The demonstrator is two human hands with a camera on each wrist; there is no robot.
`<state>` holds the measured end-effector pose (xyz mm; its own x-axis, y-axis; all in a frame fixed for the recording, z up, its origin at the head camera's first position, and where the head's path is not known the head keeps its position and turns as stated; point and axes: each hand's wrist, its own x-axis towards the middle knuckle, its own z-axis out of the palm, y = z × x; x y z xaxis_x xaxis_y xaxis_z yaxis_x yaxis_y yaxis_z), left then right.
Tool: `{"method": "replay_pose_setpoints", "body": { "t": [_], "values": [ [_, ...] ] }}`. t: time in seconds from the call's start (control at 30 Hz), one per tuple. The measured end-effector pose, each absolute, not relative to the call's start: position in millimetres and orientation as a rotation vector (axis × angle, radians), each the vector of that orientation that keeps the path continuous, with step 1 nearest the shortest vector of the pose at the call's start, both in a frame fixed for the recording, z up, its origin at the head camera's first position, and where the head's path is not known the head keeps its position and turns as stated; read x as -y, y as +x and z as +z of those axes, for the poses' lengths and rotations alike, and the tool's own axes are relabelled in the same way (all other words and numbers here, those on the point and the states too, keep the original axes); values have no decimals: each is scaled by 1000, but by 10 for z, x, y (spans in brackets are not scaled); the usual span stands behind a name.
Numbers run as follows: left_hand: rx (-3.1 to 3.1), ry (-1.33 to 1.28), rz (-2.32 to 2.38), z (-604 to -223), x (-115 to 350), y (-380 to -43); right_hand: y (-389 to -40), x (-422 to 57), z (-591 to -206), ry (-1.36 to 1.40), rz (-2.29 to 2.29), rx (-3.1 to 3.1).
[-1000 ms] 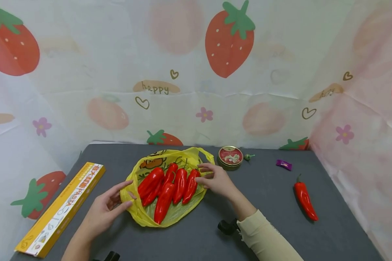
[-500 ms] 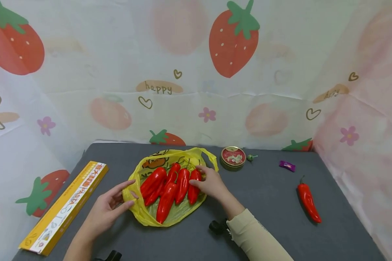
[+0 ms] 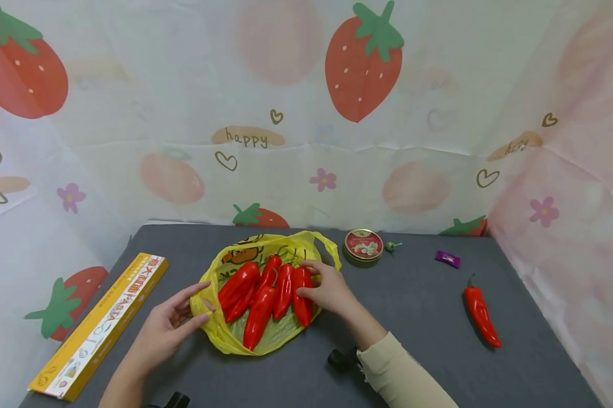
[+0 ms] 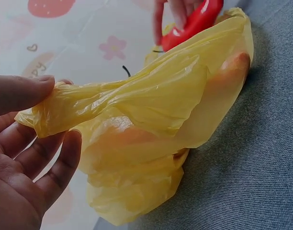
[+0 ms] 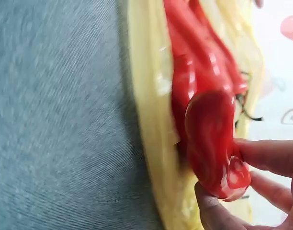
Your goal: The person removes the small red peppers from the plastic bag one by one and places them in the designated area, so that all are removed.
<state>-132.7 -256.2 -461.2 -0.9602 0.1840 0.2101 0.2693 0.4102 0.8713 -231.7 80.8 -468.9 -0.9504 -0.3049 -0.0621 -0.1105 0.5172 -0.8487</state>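
Observation:
A yellow plastic bag (image 3: 212, 334) lies spread on the dark table with several red chili peppers (image 3: 259, 317) in it. My left hand (image 3: 166, 328) pinches the bag's left rim between thumb and fingers, and the left wrist view shows the gathered plastic (image 4: 84, 105) in that grip. At the bag's right side my right hand (image 3: 332, 289) holds one red chili pepper (image 3: 302, 303) by its upper part. In the right wrist view, thumb and fingers clasp this chili pepper (image 5: 211, 143) above the others.
A long yellow pasta box (image 3: 99, 328) lies at the left. Behind the bag to the right stand a round red tin (image 3: 364, 246) and a small green item (image 3: 392, 246). Further right are a purple wrapped candy (image 3: 447, 259) and a single red chili pepper (image 3: 481, 317).
My right hand has come in from the bag's right rim and taken hold of the rightmost chili pepper, which has shifted slightly. The left hand keeps its grip on the bag.

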Motion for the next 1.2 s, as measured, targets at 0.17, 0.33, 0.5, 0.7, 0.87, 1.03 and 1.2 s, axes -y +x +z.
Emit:
{"method": "replay_pose_setpoints", "body": {
  "t": [0.17,0.33,0.5,0.7,0.87,1.03,1.2],
  "values": [
    [2562,-432,-1595,-4621,2561,-1327,-2218,-903,-4576,-387,-1462,-2469],
    [2589,-410,-1583,-4624,2560,-1324,-2141,-1021,-4499,-440,-1512,-2428],
    [2607,-386,-1570,-4607,2557,-1314,-2078,-1131,-4472,-412,-1547,-2442],
    [2588,-415,-1580,-4590,2552,-1314,-1980,-1237,-4427,-339,-1577,-2465],
    [2574,-430,-1577,-4590,2549,-1313,-1901,-1413,-4365,-266,-1592,-2496],
    [2572,-434,-1582,-4583,2542,-1314,-1853,-1674,-4333,-214,-1564,-2576],
    [2581,-418,-1580,-4602,2547,-1310,-1823,-1937,-4339,-151,-1522,-2645]
  ]
}}
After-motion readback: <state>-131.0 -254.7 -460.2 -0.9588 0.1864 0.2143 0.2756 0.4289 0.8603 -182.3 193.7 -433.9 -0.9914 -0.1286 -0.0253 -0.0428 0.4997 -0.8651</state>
